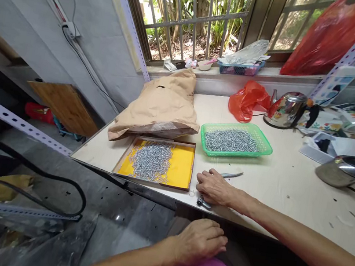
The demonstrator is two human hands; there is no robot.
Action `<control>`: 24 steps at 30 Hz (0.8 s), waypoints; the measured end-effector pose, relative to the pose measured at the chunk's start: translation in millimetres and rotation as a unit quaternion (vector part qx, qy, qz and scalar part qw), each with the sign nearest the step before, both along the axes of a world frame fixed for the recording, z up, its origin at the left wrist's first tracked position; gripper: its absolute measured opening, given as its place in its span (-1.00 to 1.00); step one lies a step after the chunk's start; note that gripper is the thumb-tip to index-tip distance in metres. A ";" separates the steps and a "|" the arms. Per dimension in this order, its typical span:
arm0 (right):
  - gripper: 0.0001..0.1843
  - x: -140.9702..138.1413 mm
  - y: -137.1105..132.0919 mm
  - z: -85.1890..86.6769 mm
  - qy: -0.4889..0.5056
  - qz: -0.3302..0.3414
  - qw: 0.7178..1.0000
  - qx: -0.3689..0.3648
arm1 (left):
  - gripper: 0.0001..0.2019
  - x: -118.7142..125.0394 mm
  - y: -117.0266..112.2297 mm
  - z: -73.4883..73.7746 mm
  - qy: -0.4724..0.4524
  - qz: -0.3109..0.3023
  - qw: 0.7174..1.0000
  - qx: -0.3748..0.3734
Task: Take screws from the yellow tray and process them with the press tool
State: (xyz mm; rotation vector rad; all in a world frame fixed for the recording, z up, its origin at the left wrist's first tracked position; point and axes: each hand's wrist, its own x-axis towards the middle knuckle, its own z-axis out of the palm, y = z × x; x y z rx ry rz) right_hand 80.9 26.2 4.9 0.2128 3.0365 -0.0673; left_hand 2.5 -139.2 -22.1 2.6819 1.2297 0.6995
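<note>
My left hand (199, 242) rests on my lap below the table edge, its fingers curled in and nothing visible in them. On the table near the front edge lies my right hand (214, 187), fingers bent down and closed. What is under its fingers is hidden. A small dark tool end (202, 201) pokes out below that hand, and a slim grey curved piece (232, 175) shows just beyond it. Left of the right hand stands a shallow tray (180, 169) with a yellow bottom, holding a heap of small silvery metal pins (151, 160).
A green plastic basket (234, 154) of similar metal pieces stands behind my right hand. A big brown paper sack (165, 100) lies behind the tray. Farther right are a red plastic bag (247, 101), a steel kettle (286, 109) and a steel pot (347, 171).
</note>
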 end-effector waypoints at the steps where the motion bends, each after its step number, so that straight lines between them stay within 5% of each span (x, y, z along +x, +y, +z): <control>1: -0.87 -1.3 -1.1 1.1 -0.003 -0.007 1.000 -0.004 | -0.83 -4.6 -2.4 2.6 -0.009 0.011 1.000 -0.001; 9: -0.84 -10.7 0.8 -1.4 -0.020 -0.033 0.997 -0.060 | -0.80 -32.6 -14.0 11.2 -0.074 0.107 0.991 0.004; 17: -0.89 -6.7 5.8 -9.3 0.017 -0.088 0.985 -0.148 | -0.79 -125.9 24.8 33.9 -0.013 0.421 0.907 0.026; 20: -0.90 -5.6 3.7 -13.4 0.028 -0.101 0.981 -0.162 | -0.79 -145.7 39.6 34.2 0.029 0.434 0.901 -0.009; 24: -0.90 -6.9 0.1 -16.9 0.053 -0.125 0.976 -0.171 | -0.81 -138.2 57.5 29.0 0.039 0.385 0.921 -0.048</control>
